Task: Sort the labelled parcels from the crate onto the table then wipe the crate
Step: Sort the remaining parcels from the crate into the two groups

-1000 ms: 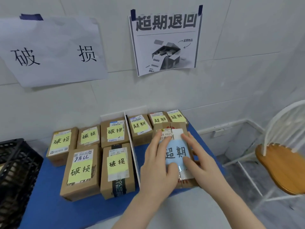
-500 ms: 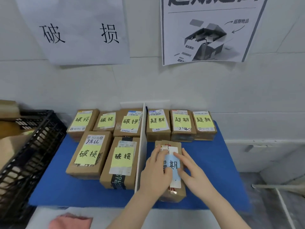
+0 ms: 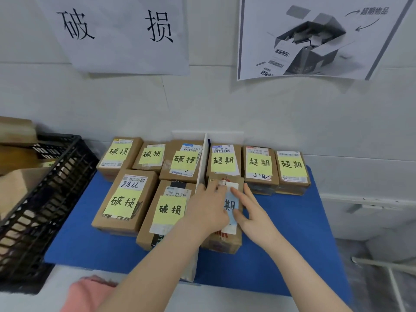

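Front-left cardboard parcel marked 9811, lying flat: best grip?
Take the brown cardboard parcel by its two long side walls, coming from above. It lies flat on the blue mat; the left wall is clear, but the right neighbouring parcel sits close, so fingers may be tight there.

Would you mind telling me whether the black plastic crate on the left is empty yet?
Not empty: brown cardboard parcels still sit inside the black plastic crate.

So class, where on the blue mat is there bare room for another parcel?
Right of the divider: bare mat between the held parcel and the mat's right edge, in front of the back row. Left of the divider, five parcels crowd it; only a strip by the crate stays free.
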